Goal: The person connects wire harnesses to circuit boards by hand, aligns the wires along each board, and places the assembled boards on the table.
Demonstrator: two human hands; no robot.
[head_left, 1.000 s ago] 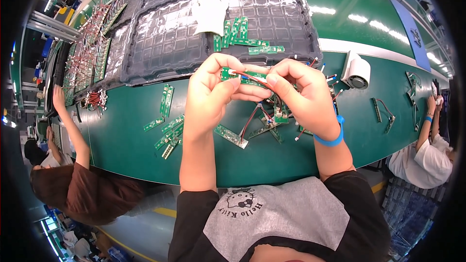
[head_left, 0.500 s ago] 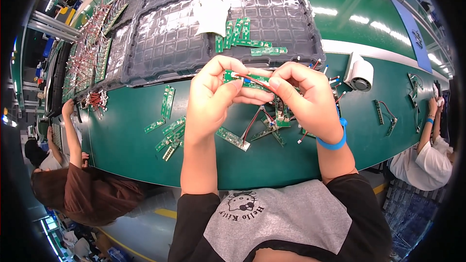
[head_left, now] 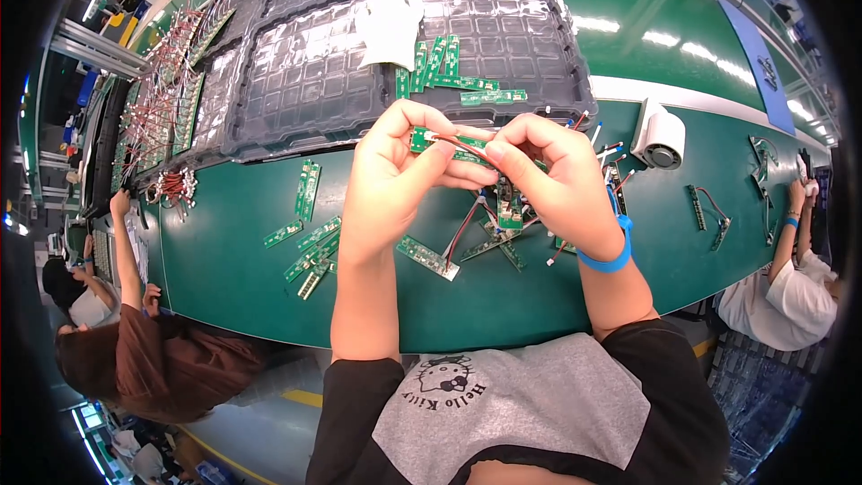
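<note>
Circuit board [head_left: 465, 154]: we hold this narrow green strip above the table [head_left: 242, 242], its length running crosswise in front of us
Left hand [head_left: 395, 166]: partly closed, our thumb and forefinger pinching the board's left end, the other fingers stretched behind it
Wire [head_left: 459, 143]: red and dark, running along the board from a white plug [head_left: 432, 136] near our left thumb
Right hand [head_left: 561, 175]: nearly closed, our thumb and forefinger pinched on the wire at the board's right end; we cannot tell whether they grip the board too
Second strip [head_left: 511, 214]: just below our right fingers; we cannot tell what bears it
Wired boards [head_left: 426, 256]: loosely heaped on the table beneath our hands
Loose boards [head_left: 308, 189]: left of our left forearm
Tray [head_left: 314, 63]: dark plastic, beyond our hands, bearing green strips [head_left: 435, 61] and a white object [head_left: 392, 31]
Fan [head_left: 662, 145]: small, white, right of our right hand
</note>
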